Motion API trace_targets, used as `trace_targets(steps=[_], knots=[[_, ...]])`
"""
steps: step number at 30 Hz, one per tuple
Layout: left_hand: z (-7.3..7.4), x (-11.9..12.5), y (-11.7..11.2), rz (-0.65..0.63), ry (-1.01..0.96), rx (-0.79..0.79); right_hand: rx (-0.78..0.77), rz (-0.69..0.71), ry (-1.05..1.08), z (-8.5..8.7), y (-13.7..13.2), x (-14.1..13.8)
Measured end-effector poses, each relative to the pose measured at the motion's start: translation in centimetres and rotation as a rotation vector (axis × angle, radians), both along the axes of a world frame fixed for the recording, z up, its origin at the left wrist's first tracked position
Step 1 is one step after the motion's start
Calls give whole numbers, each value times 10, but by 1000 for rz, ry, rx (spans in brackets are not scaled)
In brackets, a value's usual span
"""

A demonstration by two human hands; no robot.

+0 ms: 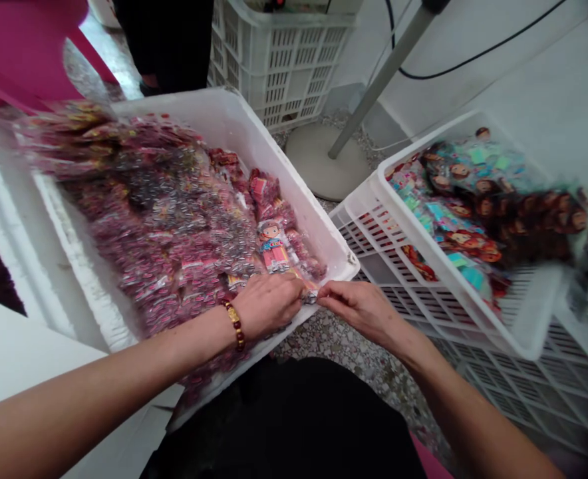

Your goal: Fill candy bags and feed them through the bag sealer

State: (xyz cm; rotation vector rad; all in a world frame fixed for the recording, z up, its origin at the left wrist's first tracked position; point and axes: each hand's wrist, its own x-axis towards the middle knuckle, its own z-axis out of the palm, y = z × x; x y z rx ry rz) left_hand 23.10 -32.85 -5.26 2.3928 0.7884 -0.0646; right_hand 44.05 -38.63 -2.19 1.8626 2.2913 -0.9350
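Observation:
My left hand (271,303), with a beaded bracelet (235,324) on its wrist, is closed over the near right corner of a white foam box (331,256). Between its fingers and my right hand (358,307) shows the end of a small clear plastic packet (310,293). My right thumb and fingertips pinch the packet's right edge. Most of this packet is hidden under my left hand. Just beyond lies a packet with a printed cartoon figure (273,246), face up. Piles of pink and clear packets (174,219) fill much of the box.
On the right, a white plastic crate (543,326) holds packets with brown-haired figures (458,199). A grey pole on a round base (324,159) stands behind the box. Another crate (294,66), a pink chair (29,53) and a person's dark-clothed leg (167,43) are farther back.

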Motion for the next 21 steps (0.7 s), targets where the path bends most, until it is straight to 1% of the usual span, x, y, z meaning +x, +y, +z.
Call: trace_targets(steps=[3,6,10,12,14,17,19,21], knots=[[2,-2,1,-52,1,28,15,19,-47,-4,-4,1],[2,-3,0,-83,-3,46,2,11,-42,-8,-8,-1],[4,1,-1,-109,18,102,-26,-3,-8,-3,-6,-1],[6,3,1,-103,37,110,-13,5,28,3,-1,-1],[6,4,3,-69,56,86,37,3,30,8,3,-2],[3,1,8,-26,33,57,102,52,-70,11,9,-6],[1,-3,10,-16,-7,45,99,103,-136,11,10,-8],[0,-5,11,-19,-42,11,90,120,-149,12,11,-9]])
